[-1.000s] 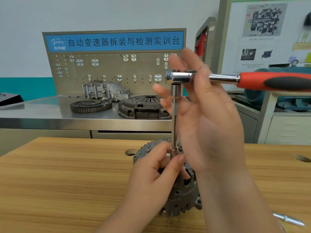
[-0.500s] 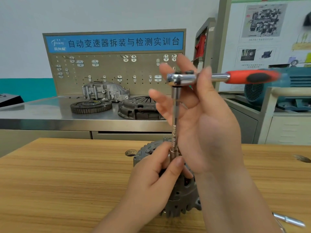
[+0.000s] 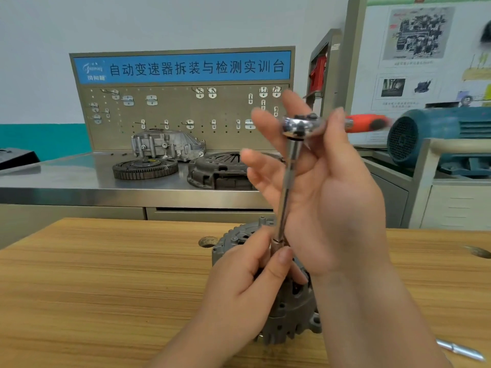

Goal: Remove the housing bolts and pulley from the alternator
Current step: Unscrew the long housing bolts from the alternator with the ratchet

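centrally: left hand (image 3: 247,282), low, thumb and fingers curled, pinching the lower end of the extension bar (image 3: 288,192) where it meets the alternator (image 3: 289,320); this hand lies over the alternator's upper face, touching it.
right hand (image 3: 326,203), raised above and just right of the left, fingers spread and nearly straight, thumb upright; the ratchet head (image 3: 300,126) sits between thumb and fingers, and the bar runs down across the palm.
ratchet handle (image 3: 366,123), red and black, blurred, points off to the right past the thumb.
extension bar: near upright, slightly tilted, top end in the ratchet head.
alternator: grey cast housing, on the wooden table (image 3: 106,288), directly beneath both hands; its bolts and pulley are hidden.
small metal piece (image 3: 462,350): on the table, lower right, well apart from the alternator.
steel bench (image 3: 79,181) behind: toothed ring (image 3: 144,168), clutch cover (image 3: 218,171), cast housing (image 3: 167,146), pegboard (image 3: 180,110) with blue sign.
blue motor (image 3: 430,134): far right.
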Demonstrator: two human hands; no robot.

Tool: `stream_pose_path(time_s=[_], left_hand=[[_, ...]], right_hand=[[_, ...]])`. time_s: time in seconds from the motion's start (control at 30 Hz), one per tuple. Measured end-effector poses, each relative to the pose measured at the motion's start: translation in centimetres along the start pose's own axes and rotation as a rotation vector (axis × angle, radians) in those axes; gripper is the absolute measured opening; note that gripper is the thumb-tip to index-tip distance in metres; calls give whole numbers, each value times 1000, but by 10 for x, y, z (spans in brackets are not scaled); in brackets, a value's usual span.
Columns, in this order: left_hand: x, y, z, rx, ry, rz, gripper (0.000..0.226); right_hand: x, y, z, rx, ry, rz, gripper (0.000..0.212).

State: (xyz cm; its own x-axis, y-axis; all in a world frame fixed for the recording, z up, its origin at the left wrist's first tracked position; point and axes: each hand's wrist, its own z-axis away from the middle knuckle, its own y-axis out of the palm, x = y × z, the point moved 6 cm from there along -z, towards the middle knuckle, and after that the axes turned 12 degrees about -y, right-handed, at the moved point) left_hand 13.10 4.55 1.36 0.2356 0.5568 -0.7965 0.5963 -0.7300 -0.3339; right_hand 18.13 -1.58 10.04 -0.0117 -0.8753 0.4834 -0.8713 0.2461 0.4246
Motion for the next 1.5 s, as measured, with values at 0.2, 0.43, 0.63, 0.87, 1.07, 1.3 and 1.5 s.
stream_pose_path(time_s=[0.2, 0.43, 0.63, 0.87, 1.07, 1.3, 1.5], left_hand=[[4, -3, -1, -57, -2, -15, 22], [2, -1, -1, -15, 1, 46, 29], [1, -2, 0, -7, 3, 46, 24], [1, -3, 0, 1, -3, 92, 22], [0, -1, 1, 17, -19, 66, 24], [3, -2, 0, -5, -43, 83, 21], [-3, -1, 1, -13, 7, 25, 22]], right_hand=[[5, 6, 0, 22, -125, 116, 27], [1, 2, 0, 4, -56, 33, 41], [4, -1, 0, -34, -77, 46, 35], [5, 0, -1, -38, -116, 37, 32], [4, -3, -1, -27, -48, 47, 41], [8, 6, 1, 18, -168, 125, 25], [3, -1, 1, -14, -31, 22, 49]])
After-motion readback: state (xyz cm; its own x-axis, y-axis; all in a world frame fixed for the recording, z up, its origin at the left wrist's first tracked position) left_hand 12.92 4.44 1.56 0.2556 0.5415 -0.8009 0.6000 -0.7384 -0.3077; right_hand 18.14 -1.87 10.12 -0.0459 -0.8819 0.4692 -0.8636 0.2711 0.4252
